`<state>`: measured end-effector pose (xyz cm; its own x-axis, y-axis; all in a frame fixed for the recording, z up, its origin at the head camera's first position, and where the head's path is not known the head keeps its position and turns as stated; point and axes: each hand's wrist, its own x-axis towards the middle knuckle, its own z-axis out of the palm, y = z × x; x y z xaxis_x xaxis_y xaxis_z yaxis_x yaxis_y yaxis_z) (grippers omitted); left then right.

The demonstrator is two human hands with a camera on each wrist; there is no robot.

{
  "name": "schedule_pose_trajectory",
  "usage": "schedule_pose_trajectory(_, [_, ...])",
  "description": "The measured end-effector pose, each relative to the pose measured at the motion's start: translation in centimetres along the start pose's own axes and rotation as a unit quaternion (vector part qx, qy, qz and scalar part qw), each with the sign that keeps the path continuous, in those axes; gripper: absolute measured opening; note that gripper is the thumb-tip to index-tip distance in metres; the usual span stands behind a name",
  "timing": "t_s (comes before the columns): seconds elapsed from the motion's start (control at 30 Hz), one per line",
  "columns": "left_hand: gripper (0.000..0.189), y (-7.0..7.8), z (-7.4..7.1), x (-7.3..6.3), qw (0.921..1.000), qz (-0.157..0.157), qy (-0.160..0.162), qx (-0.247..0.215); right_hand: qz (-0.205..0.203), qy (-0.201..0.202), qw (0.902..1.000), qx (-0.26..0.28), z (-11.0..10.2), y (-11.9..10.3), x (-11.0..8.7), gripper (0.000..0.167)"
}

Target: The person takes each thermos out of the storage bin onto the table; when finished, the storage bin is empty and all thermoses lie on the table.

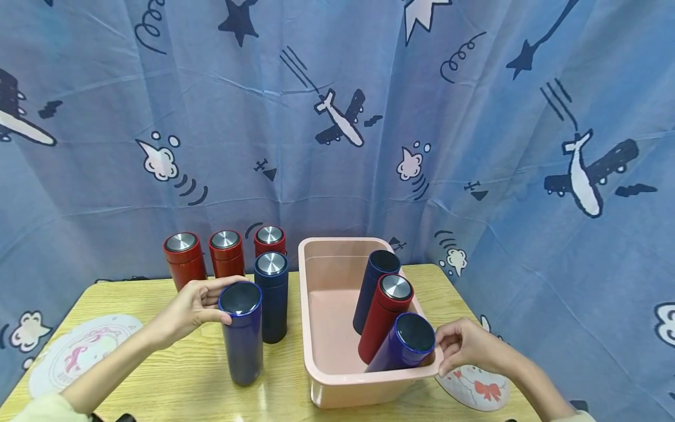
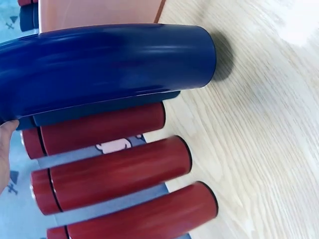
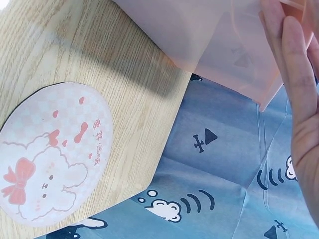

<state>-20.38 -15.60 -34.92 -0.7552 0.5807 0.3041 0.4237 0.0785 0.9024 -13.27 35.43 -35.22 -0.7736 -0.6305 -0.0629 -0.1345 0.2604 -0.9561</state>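
My left hand [image 1: 203, 305] grips a glossy blue thermos bottle [image 1: 244, 346] around its dark-capped top, thumb in front and fingers behind. The bottle is upright left of the pink bin, its base close over the table; in the left wrist view this blue bottle [image 2: 114, 64] spans the upper part. On the bin's right front corner, my right hand [image 1: 466, 349] pinches the rim [image 1: 369, 378]. Inside the bin stand a navy bottle [image 1: 371, 293], a red bottle [image 1: 384, 322] with a silver lid, and a leaning blue bottle [image 1: 403, 346].
Behind the held bottle is a navy bottle [image 1: 271, 305] with a silver lid. Three red bottles [image 1: 227, 261] stand in a row at the back. Round printed mats lie at left [image 1: 58, 357] and right [image 3: 55, 154]. A blue patterned curtain [image 1: 337, 176] hangs behind the table.
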Motion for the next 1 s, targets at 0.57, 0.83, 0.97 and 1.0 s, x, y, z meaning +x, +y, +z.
schedule_pose_trajectory(0.57, [0.06,-1.7,-3.1,-0.4,0.9995,-0.022,0.019,0.009,0.002,-0.001,1.0,-0.004,0.0,-0.2,0.0,0.035])
schedule_pose_trajectory(0.83, [0.059,-2.4,-4.1,0.0,0.9993,-0.027,0.024,-0.004,-0.002,0.001,1.0,-0.007,0.0,-0.2,0.1,0.035])
schedule_pose_trajectory(0.97, [0.06,-2.9,-4.4,0.3,0.9989,-0.036,0.03,0.004,-0.002,0.002,0.9999,-0.01,0.0,-0.2,0.1,0.035])
schedule_pose_trajectory(1.0, [0.06,-3.0,-4.5,0.4,0.9986,-0.04,0.032,0.009,-0.001,0.002,0.9999,-0.01,0.0,-0.2,0.1,0.035])
